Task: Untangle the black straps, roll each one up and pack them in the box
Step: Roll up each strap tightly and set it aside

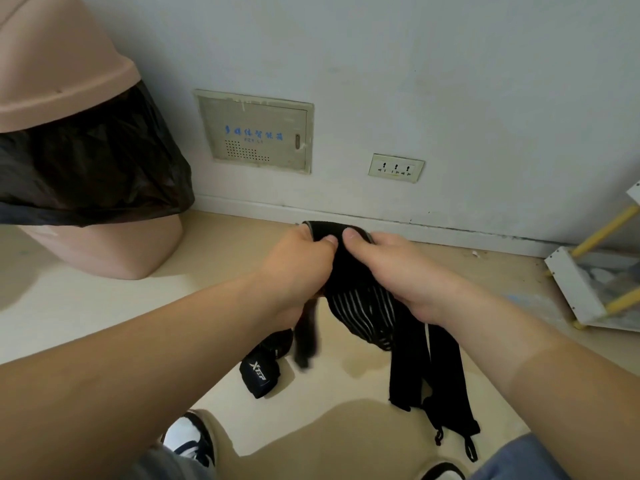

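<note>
Person crouched near the white wall: left hand (pixel 298 268) and right hand (pixel 398 271) side by side, thumbs nearly touching, both clamped on the top edge of a bundle of black elastic straps with pale grey stripes (pixel 363 306), held up above the beige floor (pixel 104 306). Long plain ends hang from under the right hand, small loops at their tips. A rolled black strap with white lettering (pixel 259 372) lies on the floor below the left hand; a pink plastic bin with black liner bag (pixel 86 150) stands well to the left.
</note>
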Available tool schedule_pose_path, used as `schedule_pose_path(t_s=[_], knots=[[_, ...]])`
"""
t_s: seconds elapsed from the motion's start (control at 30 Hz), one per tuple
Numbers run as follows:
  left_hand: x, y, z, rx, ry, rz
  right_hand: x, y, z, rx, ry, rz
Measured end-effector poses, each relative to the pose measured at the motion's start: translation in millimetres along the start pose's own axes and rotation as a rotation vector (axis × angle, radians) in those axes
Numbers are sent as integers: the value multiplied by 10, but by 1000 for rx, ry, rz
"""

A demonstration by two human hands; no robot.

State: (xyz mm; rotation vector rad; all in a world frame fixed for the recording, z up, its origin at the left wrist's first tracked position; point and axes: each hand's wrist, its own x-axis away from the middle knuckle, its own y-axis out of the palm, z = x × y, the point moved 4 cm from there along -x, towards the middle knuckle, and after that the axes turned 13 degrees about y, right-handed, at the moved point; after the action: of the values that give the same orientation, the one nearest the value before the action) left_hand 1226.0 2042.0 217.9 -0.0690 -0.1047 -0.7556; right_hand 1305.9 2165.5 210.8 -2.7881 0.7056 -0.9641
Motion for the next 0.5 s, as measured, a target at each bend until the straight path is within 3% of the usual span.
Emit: schedule_pose_path(t_s=[0.17,0.3,0.5], knots=[[-111,-185,-55,165,-80,137,100,56,-41,92,-53,-23],[-139,-225,-3,179,-65,33,134,79,-74,128,-77,69],[-116,-319,127,-388,115,19,86,-43,-152,-53,-53,189]])
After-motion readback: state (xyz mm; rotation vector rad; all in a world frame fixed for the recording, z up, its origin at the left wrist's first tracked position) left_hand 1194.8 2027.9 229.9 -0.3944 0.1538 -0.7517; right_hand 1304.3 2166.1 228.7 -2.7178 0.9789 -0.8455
